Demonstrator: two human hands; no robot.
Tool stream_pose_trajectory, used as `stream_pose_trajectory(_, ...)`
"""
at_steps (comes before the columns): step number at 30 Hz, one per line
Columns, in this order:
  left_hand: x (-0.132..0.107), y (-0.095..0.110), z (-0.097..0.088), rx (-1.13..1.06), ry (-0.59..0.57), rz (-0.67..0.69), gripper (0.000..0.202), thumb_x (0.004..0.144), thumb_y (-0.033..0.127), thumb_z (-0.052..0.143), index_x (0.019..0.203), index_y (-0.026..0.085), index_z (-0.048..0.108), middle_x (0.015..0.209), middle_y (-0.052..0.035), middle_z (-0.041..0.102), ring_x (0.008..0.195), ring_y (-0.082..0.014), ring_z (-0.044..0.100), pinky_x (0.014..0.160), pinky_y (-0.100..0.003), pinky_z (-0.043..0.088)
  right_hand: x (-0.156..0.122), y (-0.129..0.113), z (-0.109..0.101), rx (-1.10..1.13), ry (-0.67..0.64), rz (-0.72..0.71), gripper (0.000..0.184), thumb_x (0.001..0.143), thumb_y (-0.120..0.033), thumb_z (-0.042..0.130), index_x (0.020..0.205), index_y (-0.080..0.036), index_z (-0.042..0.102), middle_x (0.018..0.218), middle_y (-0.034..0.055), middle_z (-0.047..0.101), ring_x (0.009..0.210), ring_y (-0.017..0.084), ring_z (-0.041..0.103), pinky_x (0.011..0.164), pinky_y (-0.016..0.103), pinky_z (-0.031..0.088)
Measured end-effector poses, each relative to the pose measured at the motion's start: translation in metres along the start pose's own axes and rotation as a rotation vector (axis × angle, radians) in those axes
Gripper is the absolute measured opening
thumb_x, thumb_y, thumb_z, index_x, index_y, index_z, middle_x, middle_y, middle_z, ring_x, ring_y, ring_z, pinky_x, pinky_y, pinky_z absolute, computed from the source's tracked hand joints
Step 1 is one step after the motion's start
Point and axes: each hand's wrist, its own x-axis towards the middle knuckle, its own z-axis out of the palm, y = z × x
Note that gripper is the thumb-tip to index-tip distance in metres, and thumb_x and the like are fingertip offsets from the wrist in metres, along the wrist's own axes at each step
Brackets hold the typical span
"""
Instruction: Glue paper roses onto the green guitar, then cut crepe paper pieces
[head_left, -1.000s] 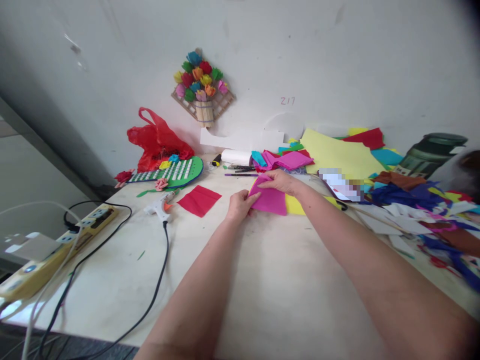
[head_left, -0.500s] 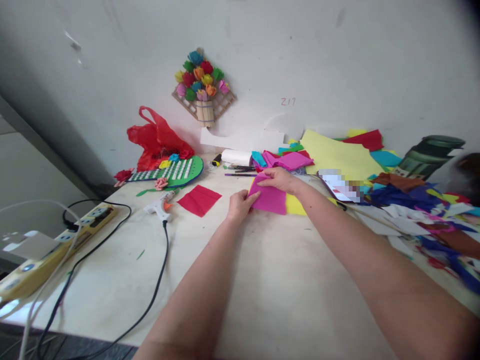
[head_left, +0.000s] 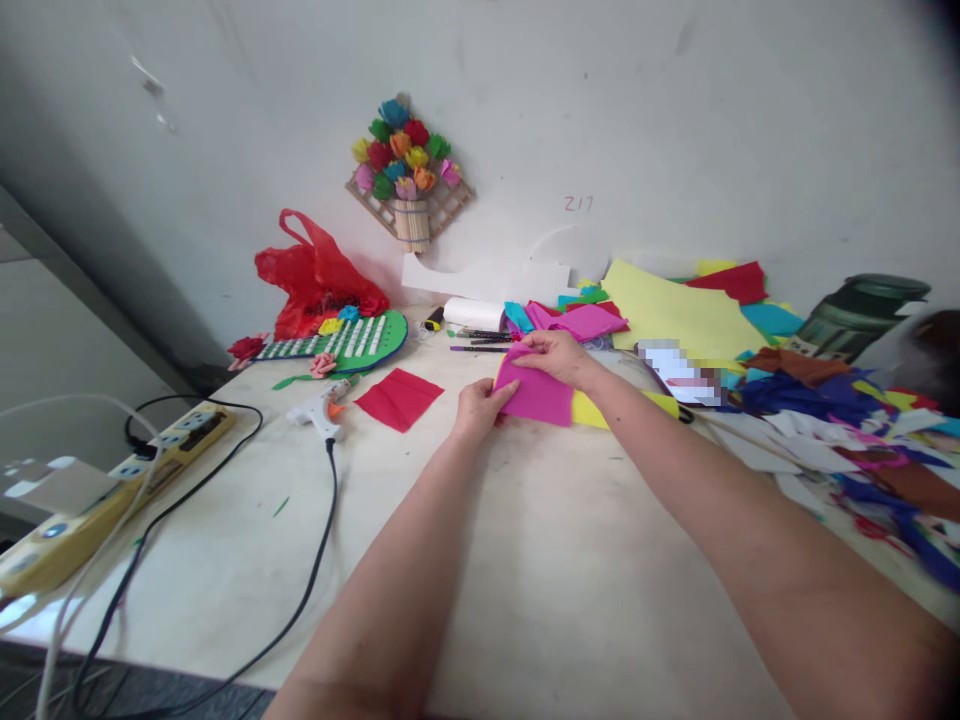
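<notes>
A magenta paper square (head_left: 541, 396) lies on the pale table (head_left: 525, 560) on top of a yellow sheet (head_left: 589, 410). My left hand (head_left: 477, 407) pinches the square's near left corner. My right hand (head_left: 553, 357) pinches its far edge, fingers curled over the paper. A red paper square (head_left: 398, 399) lies flat just left of my left hand. More pink and teal folded pieces (head_left: 570, 320) sit right behind my right hand.
A white glue gun (head_left: 319, 412) with a black cord (head_left: 300, 590) lies left of the red square. A yellow power strip (head_left: 112, 490) sits at the left edge. A red plastic bag (head_left: 319, 280), a green craft board (head_left: 352, 342), pens (head_left: 480, 342) and heaps of coloured paper scraps (head_left: 840, 420) ring the back and right.
Both hands keep their hold on the magenta square with barely any shift; the view has drifted slightly.
</notes>
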Motion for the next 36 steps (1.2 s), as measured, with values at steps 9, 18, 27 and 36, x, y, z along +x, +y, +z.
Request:
stream_pose_trajectory(9, 0.003, -0.004, 0.0, -0.023, 0.019, 0.034, 0.041, 0.061, 0.052, 0.067, 0.059, 0.017, 0.046, 0.04, 0.0056, 0.044, 0.033, -0.0071, 0.04, 0.036, -0.02, 0.031, 0.003, 0.0, 0.0, -0.028, -0.041, -0.068, 0.03, 0.059, -0.043, 0.07, 0.073, -0.018, 0.061, 0.072, 0.0004, 0.06, 0.074, 0.016, 0.057, 0.071, 0.032, 0.046)
stream_pose_trajectory(18, 0.004, -0.004, 0.001, -0.021, 0.08, 0.037, 0.04, 0.058, 0.05, 0.07, 0.056, 0.018, 0.045, 0.04, 0.0069, 0.041, 0.032, -0.0062, 0.036, 0.035, -0.02, 0.029, 0.007, -0.005, 0.0, -0.217, -0.023, -0.076, 0.028, 0.062, -0.043, 0.067, 0.068, -0.017, 0.057, 0.06, -0.0022, 0.047, 0.064, 0.014, 0.049, 0.064, 0.03, 0.041)
stream_pose_trajectory(27, 0.008, -0.013, 0.002, 0.095, 0.128, 0.136, 0.037, 0.062, 0.05, 0.067, 0.059, 0.017, 0.05, 0.041, 0.0066, 0.04, 0.036, -0.0069, 0.038, 0.038, -0.019, 0.027, 0.007, -0.014, -0.005, -0.306, -0.161, -0.015, 0.028, 0.065, -0.041, 0.065, 0.077, -0.016, 0.066, 0.063, -0.0019, 0.053, 0.066, 0.015, 0.053, 0.064, 0.029, 0.042)
stream_pose_trajectory(36, 0.003, -0.006, 0.0, -0.037, 0.066, 0.102, 0.039, 0.058, 0.048, 0.071, 0.059, 0.015, 0.05, 0.048, 0.0056, 0.045, 0.044, -0.0063, 0.04, 0.043, -0.019, 0.028, 0.006, -0.021, -0.007, -0.328, -0.195, -0.049, 0.028, 0.069, -0.04, 0.065, 0.08, -0.016, 0.071, 0.072, 0.0014, 0.057, 0.068, 0.014, 0.053, 0.07, 0.032, 0.045)
